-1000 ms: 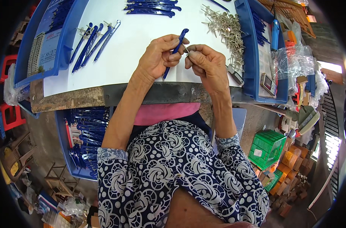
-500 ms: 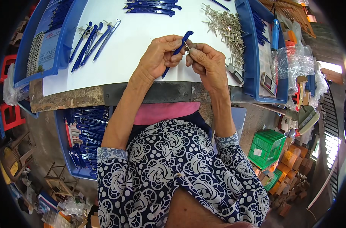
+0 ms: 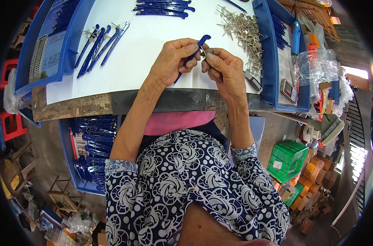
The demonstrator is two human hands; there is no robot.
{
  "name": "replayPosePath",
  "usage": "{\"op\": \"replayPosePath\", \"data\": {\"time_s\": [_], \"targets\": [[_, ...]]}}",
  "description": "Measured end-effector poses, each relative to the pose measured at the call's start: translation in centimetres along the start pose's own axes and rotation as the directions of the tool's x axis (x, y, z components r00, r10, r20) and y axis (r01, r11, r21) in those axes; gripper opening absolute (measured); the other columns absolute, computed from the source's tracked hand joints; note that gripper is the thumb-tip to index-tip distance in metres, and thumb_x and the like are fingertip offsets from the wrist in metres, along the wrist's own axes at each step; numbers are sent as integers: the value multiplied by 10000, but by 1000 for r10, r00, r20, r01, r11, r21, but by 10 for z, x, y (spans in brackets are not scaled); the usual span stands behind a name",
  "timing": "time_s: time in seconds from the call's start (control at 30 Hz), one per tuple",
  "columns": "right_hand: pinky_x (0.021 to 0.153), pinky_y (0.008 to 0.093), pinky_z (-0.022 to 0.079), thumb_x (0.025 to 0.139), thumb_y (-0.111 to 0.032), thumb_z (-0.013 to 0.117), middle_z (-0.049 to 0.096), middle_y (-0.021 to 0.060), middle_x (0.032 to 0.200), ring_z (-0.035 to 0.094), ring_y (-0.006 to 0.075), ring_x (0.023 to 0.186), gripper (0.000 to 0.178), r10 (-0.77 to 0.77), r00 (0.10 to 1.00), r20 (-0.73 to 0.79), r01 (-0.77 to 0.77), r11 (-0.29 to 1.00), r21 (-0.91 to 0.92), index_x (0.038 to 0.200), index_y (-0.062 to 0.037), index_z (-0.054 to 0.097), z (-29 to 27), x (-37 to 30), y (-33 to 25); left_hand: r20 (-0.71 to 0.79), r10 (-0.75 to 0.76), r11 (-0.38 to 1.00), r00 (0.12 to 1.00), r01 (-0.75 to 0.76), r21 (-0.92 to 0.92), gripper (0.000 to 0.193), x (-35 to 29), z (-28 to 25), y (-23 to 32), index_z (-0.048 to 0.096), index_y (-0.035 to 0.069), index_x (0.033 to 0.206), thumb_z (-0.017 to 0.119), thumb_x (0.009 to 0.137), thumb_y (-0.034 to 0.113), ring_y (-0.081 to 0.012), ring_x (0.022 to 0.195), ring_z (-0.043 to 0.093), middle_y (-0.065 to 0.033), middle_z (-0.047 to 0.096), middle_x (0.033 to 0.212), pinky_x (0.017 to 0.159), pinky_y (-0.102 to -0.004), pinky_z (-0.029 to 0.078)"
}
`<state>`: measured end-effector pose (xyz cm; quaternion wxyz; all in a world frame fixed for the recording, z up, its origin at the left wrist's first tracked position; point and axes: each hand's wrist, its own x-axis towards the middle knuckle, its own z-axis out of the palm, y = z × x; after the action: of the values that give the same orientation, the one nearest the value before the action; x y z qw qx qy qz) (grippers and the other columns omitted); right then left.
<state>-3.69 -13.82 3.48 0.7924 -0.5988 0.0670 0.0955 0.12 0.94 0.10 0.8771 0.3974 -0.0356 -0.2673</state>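
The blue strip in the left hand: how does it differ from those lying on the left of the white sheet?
The held strip is gripped by the left hand; the lying strips rest on the white sheet. The held strip is single; the lying strips form a group. Both are blue and slender.

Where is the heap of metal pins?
In the head view, the heap of metal pins lies on the white surface, right of centre, beside the right-hand blue tray.

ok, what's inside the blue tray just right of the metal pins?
Blue tray: blue strips at the far end, a small screened device at the near end. Clear plastic overlaps the right rim; anything beneath the strips is covered.
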Motion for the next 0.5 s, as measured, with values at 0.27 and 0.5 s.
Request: {"op": "replayPosePath", "data": {"time_s": [0.27, 0.5], "targets": [[401, 150, 230, 824, -71, 551, 554, 100, 644, 333, 32, 434, 183, -9, 1000, 9, 9, 1000, -2, 939, 71, 538, -2, -3, -3, 45, 108, 959, 993, -116, 260, 239, -5, 9, 2, 563, -42, 1016, 534, 838, 115, -34, 488, 409, -9, 513, 660, 392, -146, 291], [404, 151, 239, 822, -63, 553, 551, 92, 634, 371, 42, 451, 180, -82, 997, 11, 82, 996, -46, 945, 68, 537, -3, -5, -2, 57, 221, 851, 974, -221, 476, 250, -6, 14, 2, 576, -32, 1017, 574, 812, 110, -23, 476, 377, 37, 467, 577, 412, -155, 273]]}}
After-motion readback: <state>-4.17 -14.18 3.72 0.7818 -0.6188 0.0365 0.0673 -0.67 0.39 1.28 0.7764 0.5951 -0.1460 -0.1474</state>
